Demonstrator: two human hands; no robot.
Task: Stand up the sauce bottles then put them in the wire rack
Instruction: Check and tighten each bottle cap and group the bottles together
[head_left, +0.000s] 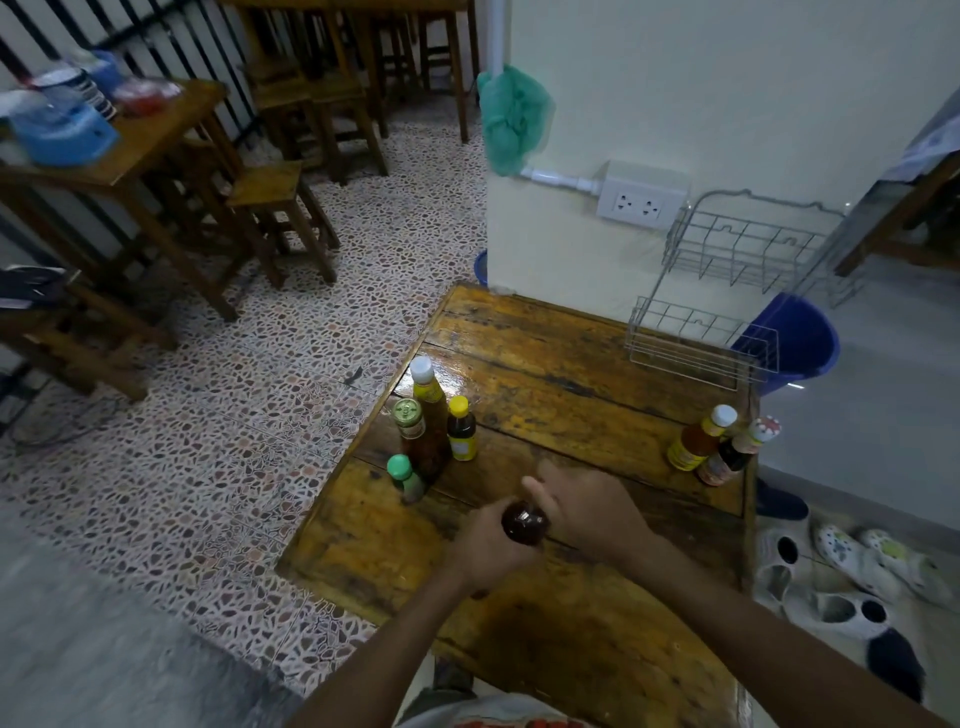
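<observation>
Both my hands are on one dark bottle (524, 525) near the middle of the wooden table (571, 364), well short of the wire rack (727, 291). My left hand (488, 545) is curled round its body from the side and my right hand (587, 514) wraps the far side, so I judge I am setting it upright; whether its base is flat on the table yet I cannot tell. The rack at the table's far right corner holds nothing on either tier. To the left of the rack, and nearer me, four bottles (431, 426) stand upright in a tight cluster. Nearer than the rack, at the table's right edge, two more bottles (719, 447) lean together, tilted rather than standing. So I reckon the standing-up is partly done and the racking not begun
</observation>
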